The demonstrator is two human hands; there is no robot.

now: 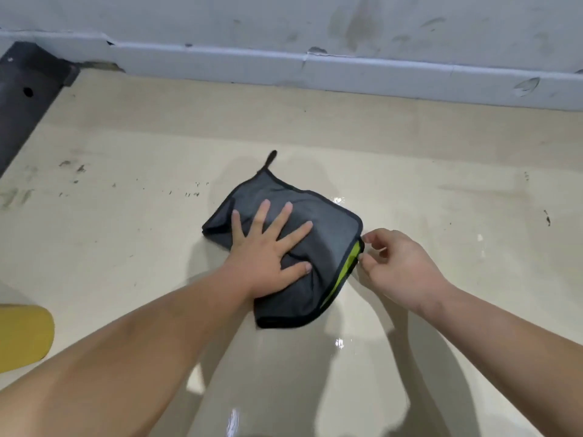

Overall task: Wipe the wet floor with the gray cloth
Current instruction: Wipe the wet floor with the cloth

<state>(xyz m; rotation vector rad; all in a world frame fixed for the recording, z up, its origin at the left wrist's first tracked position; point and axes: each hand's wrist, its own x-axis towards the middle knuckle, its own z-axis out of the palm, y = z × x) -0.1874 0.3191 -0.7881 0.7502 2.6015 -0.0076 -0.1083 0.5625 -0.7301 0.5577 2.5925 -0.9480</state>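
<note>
Both of your hands are at the gray cloth (318, 247), which lies folded on the beige floor (410, 159) in the middle of the view, with a wet sheen on the tiles around and in front of it. Your left hand (268, 247) presses flat on top of the cloth, fingers (293, 234) spread wide apart and the thumb lying across a wrinkle near the front fold. Your right hand (400, 263) sits just beside the cloth's right edge, thumb and forefinger pinched together at the black-trimmed corner, where a strip of lime-green underside (348, 266) shows. A small hanging loop (271, 157) sticks out from the cloth's far corner. Beyond it runs the scuffed gray wall (284, 23) with its skirting. A yellow object (22, 335) sits at the left edge, cut off by the frame.
</note>
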